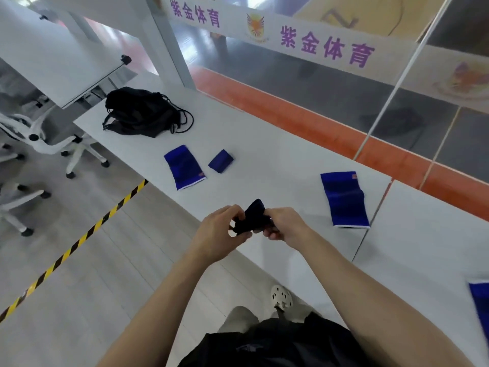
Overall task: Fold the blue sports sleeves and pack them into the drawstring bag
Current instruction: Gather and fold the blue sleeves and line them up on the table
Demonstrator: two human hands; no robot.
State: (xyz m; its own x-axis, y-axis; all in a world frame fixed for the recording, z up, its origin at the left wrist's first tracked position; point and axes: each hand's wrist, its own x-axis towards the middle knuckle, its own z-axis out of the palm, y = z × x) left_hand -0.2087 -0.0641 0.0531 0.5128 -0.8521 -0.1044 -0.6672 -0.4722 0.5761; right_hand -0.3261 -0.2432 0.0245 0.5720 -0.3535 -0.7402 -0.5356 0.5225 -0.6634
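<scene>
My left hand (221,230) and my right hand (284,226) both grip one bunched dark blue sleeve (255,211) just above the white table's near edge. On the table lie a flat blue sleeve (184,166), a small folded blue sleeve (221,161) beside it, and another flat blue sleeve (344,198) to the right. A further blue sleeve (480,305) shows partly at the right frame edge. The black drawstring bag (140,111) sits crumpled at the table's far left end, cords trailing to its right.
The white table (277,160) runs along a glass wall with an orange strip (304,120). White office chairs (39,144) stand on the floor to the left. Yellow-black tape (79,241) crosses the floor. A seam (370,221) splits the tabletop.
</scene>
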